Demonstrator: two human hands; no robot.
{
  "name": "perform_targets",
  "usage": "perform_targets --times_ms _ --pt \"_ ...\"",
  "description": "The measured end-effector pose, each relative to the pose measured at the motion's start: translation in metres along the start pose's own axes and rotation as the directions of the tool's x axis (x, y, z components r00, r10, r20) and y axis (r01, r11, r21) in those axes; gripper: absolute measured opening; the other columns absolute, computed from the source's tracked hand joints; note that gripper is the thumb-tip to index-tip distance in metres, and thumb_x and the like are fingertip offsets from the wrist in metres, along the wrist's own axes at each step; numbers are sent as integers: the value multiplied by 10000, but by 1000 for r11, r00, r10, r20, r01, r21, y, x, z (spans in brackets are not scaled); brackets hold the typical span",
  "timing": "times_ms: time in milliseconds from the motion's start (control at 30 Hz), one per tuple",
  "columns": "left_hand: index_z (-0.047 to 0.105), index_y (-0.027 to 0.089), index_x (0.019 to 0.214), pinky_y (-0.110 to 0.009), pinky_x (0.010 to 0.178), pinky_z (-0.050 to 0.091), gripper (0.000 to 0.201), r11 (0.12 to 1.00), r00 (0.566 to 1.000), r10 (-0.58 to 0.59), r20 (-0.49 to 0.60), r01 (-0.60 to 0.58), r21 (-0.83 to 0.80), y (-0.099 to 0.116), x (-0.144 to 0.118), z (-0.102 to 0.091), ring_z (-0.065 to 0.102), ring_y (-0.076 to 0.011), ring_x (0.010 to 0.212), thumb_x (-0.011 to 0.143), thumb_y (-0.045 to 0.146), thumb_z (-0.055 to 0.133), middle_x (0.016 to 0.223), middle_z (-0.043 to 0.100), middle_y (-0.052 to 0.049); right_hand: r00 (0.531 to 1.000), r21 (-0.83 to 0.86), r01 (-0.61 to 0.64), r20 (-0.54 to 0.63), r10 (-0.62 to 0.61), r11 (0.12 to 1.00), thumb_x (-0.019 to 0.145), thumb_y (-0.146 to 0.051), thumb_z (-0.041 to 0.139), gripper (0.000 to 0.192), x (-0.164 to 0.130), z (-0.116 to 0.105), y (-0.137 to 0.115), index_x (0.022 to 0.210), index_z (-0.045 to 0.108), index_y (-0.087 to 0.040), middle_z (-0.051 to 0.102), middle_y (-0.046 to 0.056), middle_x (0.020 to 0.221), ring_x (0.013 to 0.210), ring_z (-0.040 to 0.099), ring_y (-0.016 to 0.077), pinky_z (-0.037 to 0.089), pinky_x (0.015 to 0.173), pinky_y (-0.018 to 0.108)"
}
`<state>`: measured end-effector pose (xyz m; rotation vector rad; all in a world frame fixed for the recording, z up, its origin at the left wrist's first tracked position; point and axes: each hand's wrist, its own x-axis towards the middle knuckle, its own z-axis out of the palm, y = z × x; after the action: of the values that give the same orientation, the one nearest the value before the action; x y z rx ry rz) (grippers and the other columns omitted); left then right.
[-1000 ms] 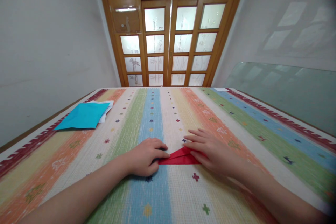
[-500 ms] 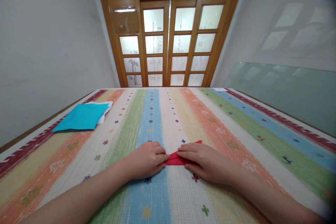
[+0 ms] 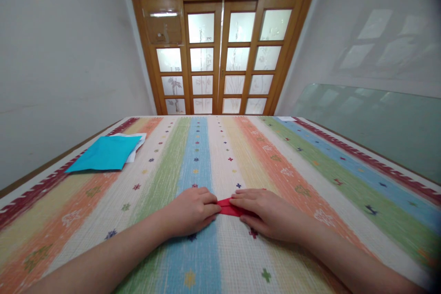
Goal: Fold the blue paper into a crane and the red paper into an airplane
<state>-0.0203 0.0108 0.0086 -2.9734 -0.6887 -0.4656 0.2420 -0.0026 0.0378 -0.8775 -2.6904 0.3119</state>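
Note:
A folded piece of red paper (image 3: 230,208) lies flat on the striped cloth in front of me, mostly covered by my hands. My left hand (image 3: 191,211) rests curled on the cloth, its fingertips pinning the paper's left end. My right hand (image 3: 267,213) lies flat over the paper's right part, fingers pointing left and pressing it down. Only a small red strip shows between the two hands.
A striped, multicoloured cloth (image 3: 310,179) covers the table. A stack of paper sheets with a blue one on top (image 3: 103,153) lies at the far left near the edge. A glass pane (image 3: 379,124) leans on the right wall; a wooden door (image 3: 220,55) stands beyond.
My right hand has slid left over the red paper and pressed it flat, so the raised red corner seen earlier is now down. My left hand has stayed on the left end.

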Motion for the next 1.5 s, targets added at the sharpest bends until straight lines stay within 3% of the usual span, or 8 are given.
perform_targets --times_ms 300,467,633,967,1200,1500 --pt "676 207 1118 -388 884 478 247 997 998 -61 -8 60 -47 0 -1 1 622 -207 945 960 241 489 1034 691 -77 1000 40 -23 11 22 999 936 -224 517 320 2 3 0 1245 597 -238 700 72 1115 1021 636 208 450 903 347" --pt "682 207 1104 -372 859 483 240 994 997 -80 -13 79 -74 -1 0 2 621 -203 931 959 236 494 1038 695 -71 999 -10 -46 13 46 999 891 -263 594 409 1 5 1 1298 562 -239 686 90 1152 1067 623 239 447 924 375" --pt "696 204 1086 -347 813 492 254 996 997 -59 -43 55 -75 -3 0 4 626 -189 885 973 234 470 1004 701 -79 999 -29 -42 -6 42 999 919 -249 553 385 1 7 0 1303 561 -241 692 90 1142 1060 633 236 459 921 379" --pt "670 193 1086 -367 847 482 237 1000 1000 -19 6 20 -9 -6 -2 7 618 -202 893 966 186 465 1046 702 -68 999 -27 -38 -6 38 999 953 -211 491 369 2 11 0 1313 560 -254 693 76 1158 1066 636 228 455 943 390" --pt "679 200 1074 -354 848 474 246 999 1000 -18 -2 18 -45 -7 -1 6 620 -194 892 963 169 461 1028 704 -68 999 13 -34 -16 35 999 946 -210 493 304 2 5 -5 1225 608 -233 707 76 1061 987 643 211 466 882 353" --pt "656 191 1107 -349 836 483 219 1000 1000 -16 6 16 -14 -6 0 5 623 -190 888 971 188 485 1028 707 -64 998 -21 -62 3 62 998 950 -216 497 253 3 13 -6 1164 632 -220 684 73 1128 1063 598 222 439 947 393"
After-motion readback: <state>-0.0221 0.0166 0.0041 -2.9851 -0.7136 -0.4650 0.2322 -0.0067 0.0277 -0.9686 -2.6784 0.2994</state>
